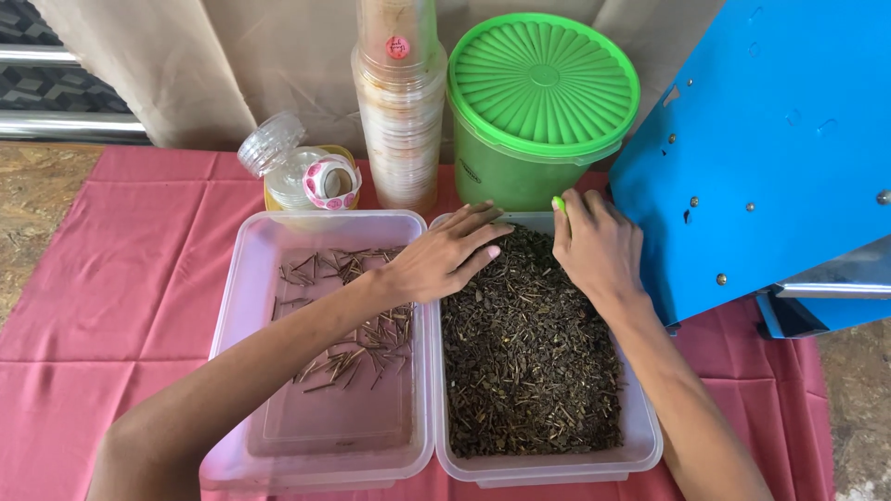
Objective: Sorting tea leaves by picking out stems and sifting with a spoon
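the tabletop (111, 278) is covered with a red cloth. taking the right tub (640, 445) as the landmark: it is a clear plastic tub filled with dark dried leaf bits (529, 362). a blue metal machine (770, 139) rises just right of it and behind. a green bucket (520, 172) with a ribbed green lid stands directly behind the tub, and a tall stack of clear cups (401, 111) stands behind its left corner. the left tub (251, 278), also clear, sits touching the right tub's left side and holds a thin scatter of pale stems (357, 348). behind the left tub, farther left of the landmark, lie a yellow-rimmed container with clear lids and a roll of pink stickers (330, 179).

the left hand (444, 255) reaches across the left tub to the right tub's far left corner, fingers spread flat, holding nothing. the right hand (599, 246) rests on the leaf bits at the tub's far end, fingers curled downward; whether they pinch anything cannot be told.
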